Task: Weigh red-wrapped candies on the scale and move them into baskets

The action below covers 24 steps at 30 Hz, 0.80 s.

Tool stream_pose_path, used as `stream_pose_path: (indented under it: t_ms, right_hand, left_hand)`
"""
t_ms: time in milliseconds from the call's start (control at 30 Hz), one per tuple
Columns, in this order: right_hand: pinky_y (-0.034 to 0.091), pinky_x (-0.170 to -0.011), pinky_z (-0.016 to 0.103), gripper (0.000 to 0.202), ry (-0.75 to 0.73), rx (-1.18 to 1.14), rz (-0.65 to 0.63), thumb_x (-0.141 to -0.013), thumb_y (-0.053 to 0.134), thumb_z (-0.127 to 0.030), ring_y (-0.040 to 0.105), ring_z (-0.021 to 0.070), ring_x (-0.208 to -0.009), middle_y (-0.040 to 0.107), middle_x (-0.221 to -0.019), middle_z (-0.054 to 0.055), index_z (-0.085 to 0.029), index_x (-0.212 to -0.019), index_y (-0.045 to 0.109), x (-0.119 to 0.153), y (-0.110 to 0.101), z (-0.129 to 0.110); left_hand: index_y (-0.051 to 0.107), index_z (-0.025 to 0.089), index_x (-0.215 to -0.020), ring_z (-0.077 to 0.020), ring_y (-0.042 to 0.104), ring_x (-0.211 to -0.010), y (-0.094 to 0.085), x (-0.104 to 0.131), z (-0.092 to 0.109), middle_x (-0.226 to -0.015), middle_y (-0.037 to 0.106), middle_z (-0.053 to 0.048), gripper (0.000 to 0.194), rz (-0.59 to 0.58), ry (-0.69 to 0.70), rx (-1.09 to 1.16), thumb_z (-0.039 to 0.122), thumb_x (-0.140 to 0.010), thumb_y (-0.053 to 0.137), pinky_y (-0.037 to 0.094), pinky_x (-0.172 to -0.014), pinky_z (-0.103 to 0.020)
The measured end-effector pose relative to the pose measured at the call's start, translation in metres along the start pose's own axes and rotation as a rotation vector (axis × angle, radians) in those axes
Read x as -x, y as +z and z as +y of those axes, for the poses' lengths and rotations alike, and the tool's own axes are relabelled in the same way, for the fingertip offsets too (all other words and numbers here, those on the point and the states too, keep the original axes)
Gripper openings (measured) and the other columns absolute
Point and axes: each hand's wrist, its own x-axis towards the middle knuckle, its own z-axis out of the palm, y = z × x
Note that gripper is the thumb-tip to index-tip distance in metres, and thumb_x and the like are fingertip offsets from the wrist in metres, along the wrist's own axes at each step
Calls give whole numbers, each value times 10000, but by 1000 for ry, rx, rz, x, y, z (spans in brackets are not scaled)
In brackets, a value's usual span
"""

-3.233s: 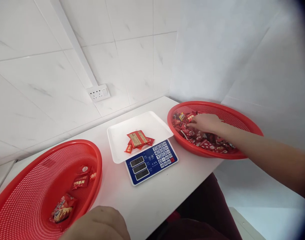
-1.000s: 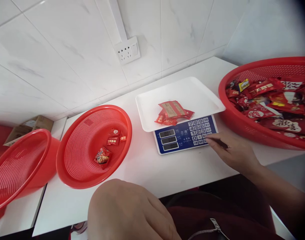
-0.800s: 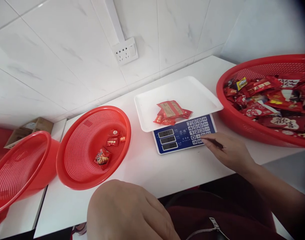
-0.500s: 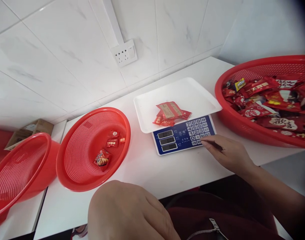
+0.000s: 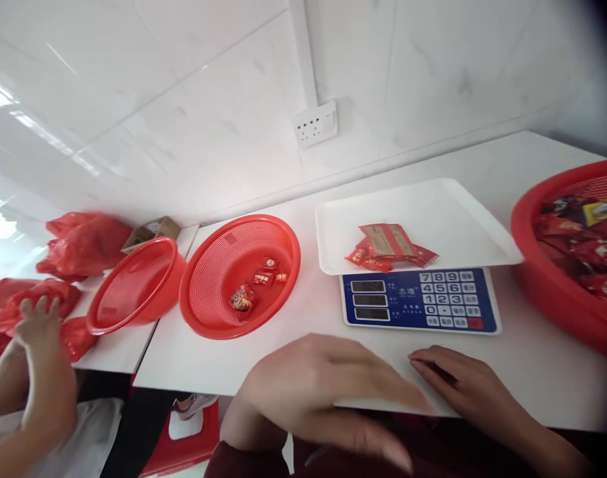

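Observation:
A blue-faced scale with a white weighing tray stands on the white table. A few red snack packets lie on the tray. My right hand rests on the table's front edge just below the scale, fingers loosely curled, holding nothing. My left hand hovers close to the camera at the front edge, fingers stretched toward the right, empty. A red mesh basket left of the scale holds a few packets. A larger red basket at the right is heaped with packets.
A second empty red basket sits on a neighbouring table at the left, with red plastic bags and a cardboard box behind it. Another person's hand reaches up at far left. A wall socket is above the table.
My right hand has drawn back from the scale's keypad to the table edge. My left hand has moved up and opened toward the right. The view has swung left, showing another person's hand.

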Motion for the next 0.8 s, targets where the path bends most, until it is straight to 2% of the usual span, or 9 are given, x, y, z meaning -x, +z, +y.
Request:
stream_pose_path:
  t_ms: [67, 133, 233, 333, 433, 533, 600, 700, 800]
  right_hand:
    - [550, -622, 281, 259, 24, -19, -13, -847, 483, -434, 674, 192, -711, 713, -814, 16, -265, -827, 678, -1, -1, 2]
    - [555, -633, 275, 266, 43, -37, -22, -842, 489, -450, 676, 193, -723, 714, -829, 11, -267, -824, 681, -2, -2, 3]
    - [558, -602, 265, 280, 54, -65, -40, -837, 489, -464, 675, 193, -706, 714, -819, 10, -267, -811, 686, -3, -4, 2]
    - [556, -590, 261, 285, 64, -88, -37, -837, 486, -468, 673, 193, -695, 713, -808, 11, -266, -808, 685, -4, -3, 2]
    - [556, -627, 266, 281, 78, -80, -43, -842, 481, -463, 673, 194, -715, 712, -816, 8, -268, -815, 682, -4, -3, 3]
    - [555, -644, 268, 275, 86, -60, -54, -843, 479, -464, 672, 193, -732, 711, -835, 3, -278, -826, 681, -4, -3, 4]
    - [554, -640, 267, 275, 82, -59, -52, -842, 481, -467, 671, 193, -729, 711, -834, 5, -279, -823, 681, -4, -4, 4]
    - [553, -622, 275, 294, 84, -68, -20, -839, 475, -482, 669, 200, -705, 711, -813, 14, -276, -801, 681, -5, -4, 0]
    - [552, -603, 278, 304, 94, -77, 1, -835, 474, -492, 669, 205, -697, 715, -808, 17, -275, -789, 682, -6, -5, -3]
  left_hand:
    - [562, 190, -1185, -171, 623, -1000, 6, 15, -2, -1066, 668, -91, 370, 293, -271, -126, 388, -874, 535, 504, -890, -260]
    - [529, 208, -1213, -224, 561, -1112, 15, 30, -13, -1157, 625, -109, 352, 462, -506, -375, 337, -886, 520, 465, -953, -387]
    - [498, 224, -1253, -307, 399, -1282, 26, 55, -41, -1295, 539, -125, 375, 511, -753, -713, 299, -886, 502, 316, -1045, -558]
    - [486, 221, -1274, -322, 363, -1309, 22, 80, -66, -1320, 520, -133, 395, 534, -920, -890, 275, -883, 488, 255, -1071, -570]
    - [460, 224, -1303, -315, 304, -1343, -4, 105, -83, -1372, 471, -123, 451, 567, -1067, -1033, 304, -863, 514, 161, -1107, -552]
    - [402, 179, -1351, -304, 226, -1374, -44, 133, -100, -1428, 388, -146, 573, 692, -1252, -1154, 430, -848, 510, 115, -1121, -515]
    - [314, 161, -1402, -328, 148, -1393, -70, 156, -112, -1479, 280, -178, 681, 729, -1395, -1175, 501, -837, 486, 110, -1105, -541]
    - [180, 134, -1447, -395, 57, -1393, -100, 197, -128, -1504, 141, -249, 784, 735, -1682, -1063, 541, -830, 442, 137, -1050, -614]
    - [113, 103, -1457, -446, 114, -1368, -115, 234, -134, -1470, 207, -291, 876, 718, -1939, -880, 581, -797, 435, 180, -980, -682]
